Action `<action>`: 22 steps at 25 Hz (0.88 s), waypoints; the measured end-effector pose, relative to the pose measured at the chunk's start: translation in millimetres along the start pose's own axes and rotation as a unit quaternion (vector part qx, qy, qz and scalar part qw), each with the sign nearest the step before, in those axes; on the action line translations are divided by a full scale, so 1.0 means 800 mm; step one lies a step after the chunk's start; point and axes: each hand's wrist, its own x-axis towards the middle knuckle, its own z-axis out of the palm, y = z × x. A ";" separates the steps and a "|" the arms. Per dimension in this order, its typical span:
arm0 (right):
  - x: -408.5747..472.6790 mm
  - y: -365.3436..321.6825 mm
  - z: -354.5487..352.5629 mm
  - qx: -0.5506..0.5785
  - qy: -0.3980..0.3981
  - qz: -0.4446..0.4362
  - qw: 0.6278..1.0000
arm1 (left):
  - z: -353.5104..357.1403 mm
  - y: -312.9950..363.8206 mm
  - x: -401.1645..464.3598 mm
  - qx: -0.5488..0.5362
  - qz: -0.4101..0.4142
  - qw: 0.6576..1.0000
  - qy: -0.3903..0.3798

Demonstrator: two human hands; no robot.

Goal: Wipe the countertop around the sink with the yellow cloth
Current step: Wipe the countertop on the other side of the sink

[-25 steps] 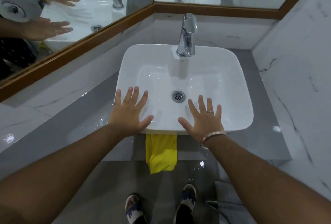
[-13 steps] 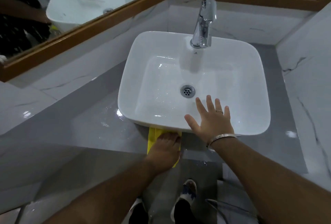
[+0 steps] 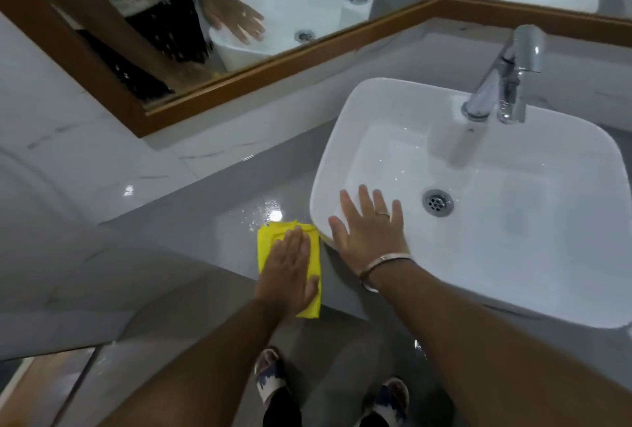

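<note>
Now the left hand [image 3: 289, 274] has carried the yellow cloth [image 3: 273, 238] from under the front edge of the sink [image 3: 513, 255] out onto the grey countertop [image 3: 205, 221] at the sink's left front corner. Half a second ago it was only just reaching the cloth. It lies flat on the folded cloth, fingers straight and pressed together, and its blur suggests a wiping stroke, so wiping appears to have just begun. The right hand [image 3: 371, 231] rests on the sink's near left rim, fingers spread, holding nothing.

The countertop is glossy and wet, with droplets just beyond the cloth. A chrome faucet [image 3: 506, 81] stands at the back of the white sink. Wood-framed mirrors [image 3: 273, 61] line pale marble-look walls. Sandalled feet show on the floor below.
</note>
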 end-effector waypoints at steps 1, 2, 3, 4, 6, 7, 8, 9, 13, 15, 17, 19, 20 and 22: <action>0.003 -0.003 0.000 -0.014 -0.001 0.002 1.000 | -0.009 -0.040 0.006 0.000 -0.016 1.000 0.004; 0.000 0.000 -0.001 -0.028 0.004 0.006 1.000 | -0.020 -0.080 0.009 0.003 -0.046 0.999 0.008; -0.001 0.001 -0.003 -0.042 0.016 0.011 0.999 | -0.031 -0.114 0.011 0.016 -0.068 0.998 0.007; -0.001 0.000 -0.005 -0.050 0.024 0.015 0.998 | -0.035 -0.135 0.013 0.030 -0.069 0.997 0.008; -0.003 -0.004 -0.011 -0.054 0.008 0.023 0.998 | -0.034 -0.127 0.025 0.011 0.001 1.000 -0.006; -0.002 -0.008 -0.012 -0.056 -0.002 0.027 0.998 | -0.027 -0.114 0.038 -0.009 0.068 0.998 -0.008; -0.002 -0.009 -0.012 -0.057 -0.004 0.027 0.998 | -0.023 -0.103 0.060 -0.010 0.155 0.988 -0.010; -0.002 -0.010 -0.011 -0.060 -0.003 0.029 0.998 | -0.022 -0.102 0.090 0.007 0.242 0.970 -0.008; -0.002 -0.012 -0.018 -0.067 -0.013 0.041 0.997 | -0.041 -0.086 0.201 -0.035 0.032 0.999 -0.017; 0.000 -0.015 -0.020 -0.064 -0.021 0.046 0.997 | -0.044 -0.051 0.191 -0.113 -0.048 0.990 -0.076; -0.001 -0.016 -0.021 -0.060 -0.027 0.045 0.997 | -0.026 -0.040 0.170 -0.068 0.062 0.994 -0.052; 0.000 -0.016 -0.024 -0.051 -0.031 0.041 0.997 | -0.021 -0.062 0.199 -0.014 0.196 0.981 -0.006; 0.001 -0.016 -0.025 -0.051 -0.032 0.038 0.997 | -0.032 -0.069 0.218 -0.013 0.166 0.986 0.016; -0.001 -0.015 -0.024 -0.052 -0.037 0.034 0.997 | -0.046 -0.059 0.237 -0.048 0.008 0.999 -0.006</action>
